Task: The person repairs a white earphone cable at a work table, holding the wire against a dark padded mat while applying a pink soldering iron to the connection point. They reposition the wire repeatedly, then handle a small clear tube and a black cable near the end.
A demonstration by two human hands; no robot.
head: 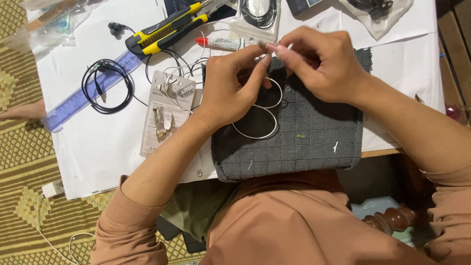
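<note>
Two bare hands meet over a thin white cable [260,115] that loops on a dark grey square-ribbed cloth mat [299,142]. The left hand [230,91] and the right hand [319,61] both pinch the cable's upper end between fingertips, closed narrowly on it just above the mat's top edge; what sits at that end is too small to tell. Below the hands the cable lies in two overlapping rings on the mat. Tiny green and white scraps lie further right on the cloth.

Just left of the mat lies a torn grey cardboard package backing [164,113] on white paper sheets [98,147] covering the table. A coiled black earphone cable [105,86] rests further left, touching a translucent purple plastic ruler [81,98]. Above the hands lie a yellow-and-black utility knife [164,29] and a small white glue tube with a red cap [221,42]. A woven olive patterned floor mat [24,162] shows at the left.
</note>
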